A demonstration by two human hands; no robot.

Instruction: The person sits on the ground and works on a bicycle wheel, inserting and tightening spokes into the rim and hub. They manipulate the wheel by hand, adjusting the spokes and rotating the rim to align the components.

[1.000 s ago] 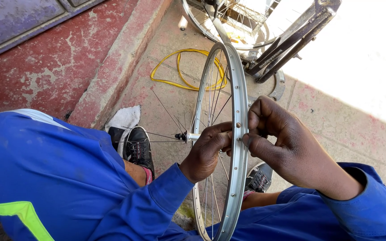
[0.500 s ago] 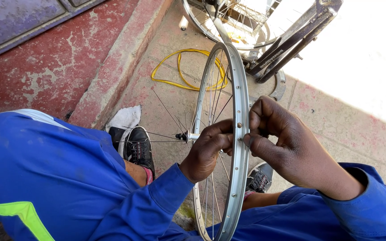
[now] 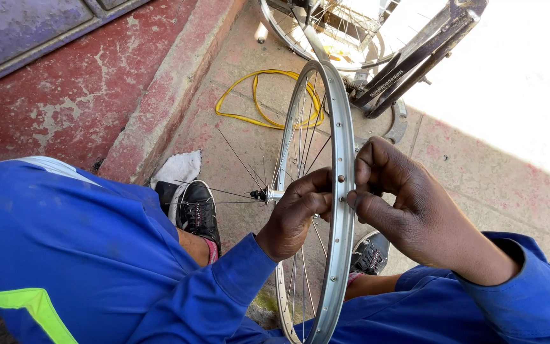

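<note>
Head view — both hands at an upright silver wheel rim [image 3: 340,191].

Left hand [image 3: 295,213] curls closed among the rim's spokes; right hand [image 3: 408,207] pinches the rim's outer edge — yellow cable [image 3: 249,102] beyond the rim.

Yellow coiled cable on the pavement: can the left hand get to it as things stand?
Probably not without letting go. The left hand grips the silver spoked wheel rim, and the yellow coiled cable lies on the pavement beyond the wheel.
</note>
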